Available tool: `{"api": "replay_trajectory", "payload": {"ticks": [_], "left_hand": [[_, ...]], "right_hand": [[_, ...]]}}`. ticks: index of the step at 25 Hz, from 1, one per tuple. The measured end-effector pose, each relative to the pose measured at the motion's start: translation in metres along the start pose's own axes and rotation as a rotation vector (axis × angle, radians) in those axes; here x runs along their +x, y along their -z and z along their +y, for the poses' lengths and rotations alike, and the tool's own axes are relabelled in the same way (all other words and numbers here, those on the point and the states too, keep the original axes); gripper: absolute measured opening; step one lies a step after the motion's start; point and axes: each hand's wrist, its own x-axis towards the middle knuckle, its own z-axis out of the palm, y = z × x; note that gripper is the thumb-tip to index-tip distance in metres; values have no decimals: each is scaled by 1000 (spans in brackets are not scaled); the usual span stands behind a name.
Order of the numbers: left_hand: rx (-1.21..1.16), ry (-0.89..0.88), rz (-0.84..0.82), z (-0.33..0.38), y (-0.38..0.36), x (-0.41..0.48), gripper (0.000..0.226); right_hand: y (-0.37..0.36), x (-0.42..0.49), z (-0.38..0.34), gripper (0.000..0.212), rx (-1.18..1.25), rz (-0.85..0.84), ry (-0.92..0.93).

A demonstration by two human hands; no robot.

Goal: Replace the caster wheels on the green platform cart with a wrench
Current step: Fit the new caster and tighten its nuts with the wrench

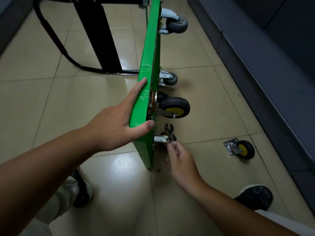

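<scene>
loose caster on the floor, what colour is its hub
Yellow, inside a black tyre, on the loose caster; the head view shows it.

The green platform cart (150, 48) has a smooth, glossy green skin that catches highlights along its edge. Its handle (51, 36) is glossy black tubing. The floor (122, 164) is polished beige tile, shiny enough to mirror the light. The near mounted caster (174, 107) has a matt black rubbery tyre, a yellow plastic-looking hub and a bright metal bracket. The loose caster (240, 149) at the right looks the same, with a dull silvery plate. The far caster (177, 24) has a matt grey tyre in a shiny metal fork. The wrench (169, 132) is dark, smooth metal.
</scene>
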Motion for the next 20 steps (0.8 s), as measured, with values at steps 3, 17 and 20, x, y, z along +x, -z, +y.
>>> {"api": "replay_trajectory", "payload": {"ticks": [3, 17, 20], "left_hand": [[-15, -3, 3, 0, -1, 2, 99], [-56, -42, 47, -3, -6, 4, 96], [-62, -49, 46, -4, -6, 3, 96]], "right_hand": [[7, 17, 26, 20, -129, -4, 232], [-35, 50, 39, 27, 191, 49, 513], [-46, 44, 42, 27, 279, 17, 497]]}}
